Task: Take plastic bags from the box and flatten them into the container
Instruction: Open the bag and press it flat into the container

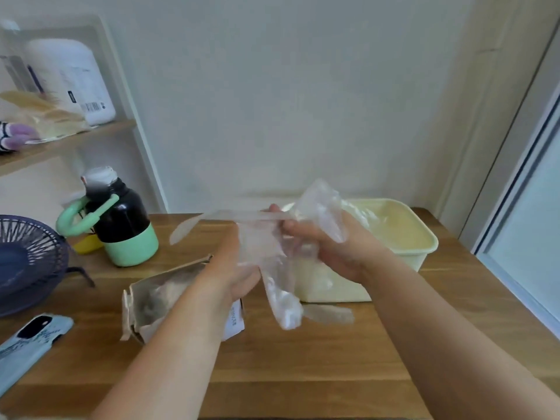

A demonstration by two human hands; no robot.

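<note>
Left hand (239,269) and right hand (330,247) grip 1 plastic bag (272,262) (clear) — above the table (303,374).

home setting: wooden table (303,374), shelf (60,144) with detergent jug (75,77), flask (121,219), phone (27,344).

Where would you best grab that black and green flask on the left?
By the mint loop handle on the flask, coming from the left. The handle sticks out on that side, clear of the basket, while the flask's body is wide and smooth.
</note>
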